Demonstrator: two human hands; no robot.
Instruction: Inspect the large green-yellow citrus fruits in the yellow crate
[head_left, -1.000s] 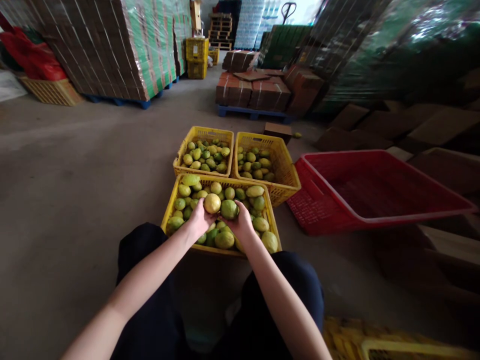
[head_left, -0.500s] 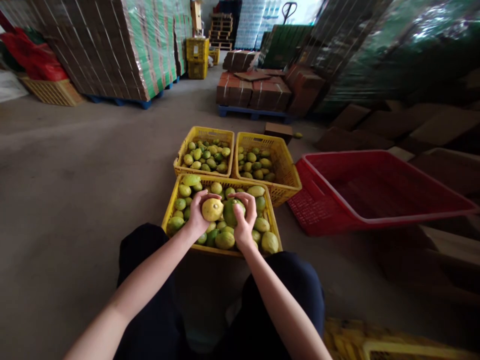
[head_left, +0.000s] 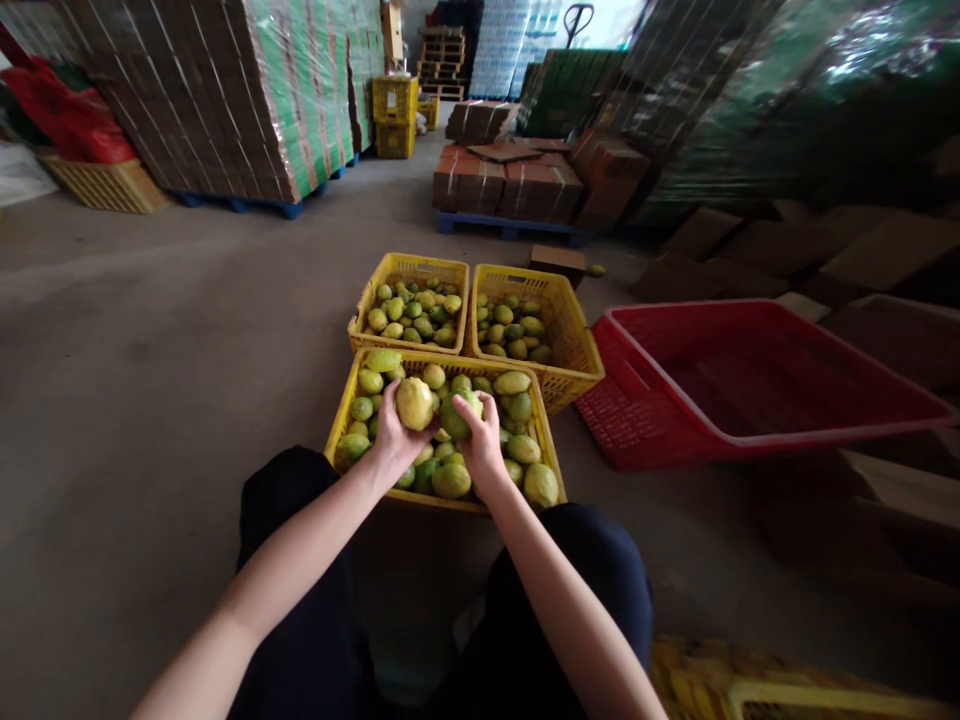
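Note:
My left hand (head_left: 388, 435) is wrapped round a pale yellow lemon (head_left: 415, 403) from its left and underside. In my right hand (head_left: 484, 442) is a green lemon (head_left: 458, 414), with the thumb lying over its near face. The two fruits are close side by side above a yellow plastic crate (head_left: 342, 410) filled with green and yellow lemons. This crate stands on the floor directly before my knees. Part of its contents is hidden under my hands.
Behind it, two more yellow crates, one at left (head_left: 360, 315) and one at right (head_left: 576, 345), hold similar fruit. A red plastic crate (head_left: 637, 420) stands to the right, near flattened cardboard (head_left: 787, 245). Farther back are strapped cardboard stacks (head_left: 540, 190) on a blue pallet (head_left: 510, 226).
Both lemons have been turned in my hands and shifted slightly left and up. The yellow one shows its side now instead of its tip. The crates have not moved.

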